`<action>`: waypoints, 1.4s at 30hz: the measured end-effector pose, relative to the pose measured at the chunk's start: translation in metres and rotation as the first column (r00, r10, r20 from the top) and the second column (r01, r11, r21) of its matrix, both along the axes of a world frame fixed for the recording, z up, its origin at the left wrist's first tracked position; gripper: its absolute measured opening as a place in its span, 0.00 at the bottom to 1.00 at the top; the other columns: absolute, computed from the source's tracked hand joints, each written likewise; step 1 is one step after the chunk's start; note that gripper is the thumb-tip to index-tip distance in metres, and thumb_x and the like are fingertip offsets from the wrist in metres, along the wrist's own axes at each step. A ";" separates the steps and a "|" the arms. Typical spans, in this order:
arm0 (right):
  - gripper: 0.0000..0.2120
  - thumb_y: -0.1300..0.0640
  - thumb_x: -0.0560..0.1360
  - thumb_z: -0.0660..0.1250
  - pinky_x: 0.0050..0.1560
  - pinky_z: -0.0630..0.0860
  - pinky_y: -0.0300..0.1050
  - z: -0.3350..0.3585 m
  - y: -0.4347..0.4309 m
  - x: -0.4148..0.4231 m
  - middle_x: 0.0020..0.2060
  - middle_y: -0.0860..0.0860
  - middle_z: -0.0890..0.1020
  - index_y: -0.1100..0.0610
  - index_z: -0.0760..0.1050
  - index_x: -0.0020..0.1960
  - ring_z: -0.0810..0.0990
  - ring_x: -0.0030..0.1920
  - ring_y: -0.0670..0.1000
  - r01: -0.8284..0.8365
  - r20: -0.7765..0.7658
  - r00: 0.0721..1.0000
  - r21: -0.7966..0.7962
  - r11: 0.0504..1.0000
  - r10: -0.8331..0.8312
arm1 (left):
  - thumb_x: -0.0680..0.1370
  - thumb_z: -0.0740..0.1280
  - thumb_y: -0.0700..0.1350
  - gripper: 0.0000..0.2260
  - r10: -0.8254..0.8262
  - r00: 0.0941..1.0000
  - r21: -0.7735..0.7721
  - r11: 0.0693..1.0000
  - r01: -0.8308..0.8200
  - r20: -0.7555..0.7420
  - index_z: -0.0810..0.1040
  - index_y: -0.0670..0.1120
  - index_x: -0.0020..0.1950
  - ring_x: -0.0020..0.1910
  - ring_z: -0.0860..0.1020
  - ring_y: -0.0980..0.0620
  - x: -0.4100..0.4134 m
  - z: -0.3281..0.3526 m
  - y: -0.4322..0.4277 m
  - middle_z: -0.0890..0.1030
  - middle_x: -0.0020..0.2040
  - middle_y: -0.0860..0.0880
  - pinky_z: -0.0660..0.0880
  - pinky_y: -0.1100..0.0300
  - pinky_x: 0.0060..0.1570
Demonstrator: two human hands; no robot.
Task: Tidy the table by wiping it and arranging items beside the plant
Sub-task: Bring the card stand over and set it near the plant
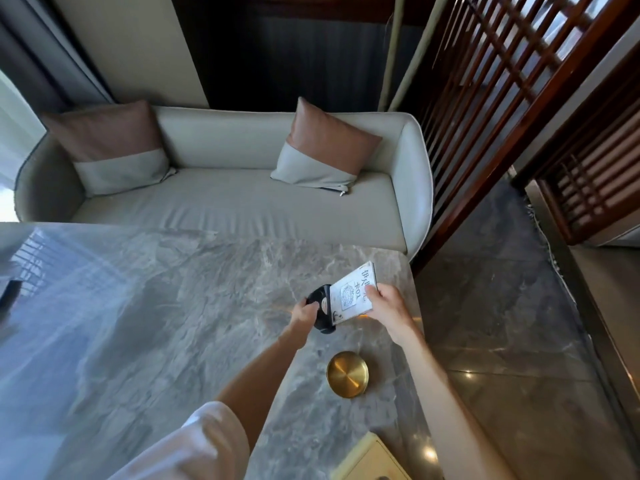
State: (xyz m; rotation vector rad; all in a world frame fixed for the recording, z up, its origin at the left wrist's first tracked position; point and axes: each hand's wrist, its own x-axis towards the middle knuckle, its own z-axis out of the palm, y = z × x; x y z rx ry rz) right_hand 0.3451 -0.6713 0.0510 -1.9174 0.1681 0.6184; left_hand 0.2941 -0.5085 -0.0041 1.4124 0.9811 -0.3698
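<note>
A grey marble table fills the lower left. Near its far right corner, my right hand grips a white printed card by its right edge and holds it tilted above the tabletop. Just left of it, my left hand is closed on a black stand-like object that touches the card's left edge. A round brass dish rests on the table closer to me, below both hands. No plant is in view.
A beige sofa with two brown-and-grey cushions stands behind the table. A wooden lattice screen rises at the right over glossy floor tiles. A cream box corner sits at the bottom edge. A dark object lies at the far left.
</note>
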 end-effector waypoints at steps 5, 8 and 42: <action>0.10 0.58 0.81 0.60 0.35 0.80 0.35 0.011 0.022 -0.049 0.44 0.50 0.86 0.59 0.79 0.50 0.86 0.41 0.42 0.035 -0.142 0.990 0.205 0.978 -0.006 | 0.81 0.58 0.35 0.14 0.202 0.976 -0.085 0.977 -0.195 0.084 0.74 0.35 0.65 0.52 0.77 0.44 -0.069 0.008 0.047 0.78 0.53 0.40 0.76 0.49 0.58; 0.10 0.57 0.81 0.61 0.40 0.82 0.39 0.016 0.050 -0.084 0.41 0.46 0.87 0.55 0.80 0.46 0.86 0.43 0.43 0.008 -0.194 0.980 0.248 0.969 0.041 | 0.79 0.61 0.33 0.14 0.287 0.951 -0.157 0.951 -0.268 0.118 0.74 0.34 0.65 0.55 0.80 0.38 -0.135 0.015 0.090 0.80 0.56 0.36 0.79 0.48 0.57; 0.08 0.59 0.79 0.64 0.55 0.81 0.54 -0.022 0.334 -0.385 0.44 0.51 0.88 0.57 0.81 0.53 0.85 0.47 0.51 -0.450 -0.310 0.827 0.136 0.882 0.470 | 0.69 0.65 0.33 0.10 0.375 0.922 0.134 0.913 -0.386 0.099 0.82 0.44 0.44 0.39 0.82 0.50 -0.539 0.073 0.351 0.83 0.40 0.46 0.82 0.50 0.47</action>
